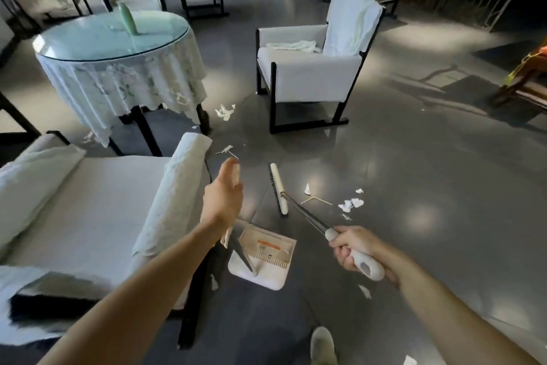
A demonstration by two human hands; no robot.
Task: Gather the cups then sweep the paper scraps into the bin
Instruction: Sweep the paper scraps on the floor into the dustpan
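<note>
1 view is supplied: a wide-angle camera worn on the person's head. It faces forward and tilts down at the grey floor, seen from well above. Both forearms enter from the bottom edge. The left hand on the dustpan handle and the right hand on the broom handle sit lower centre, nearest the lens. 1 shoe touches the bottom edge. The round table fills the upper left and an armchair the upper centre, both farther off. Straight lines bow near the frame edges.
</note>
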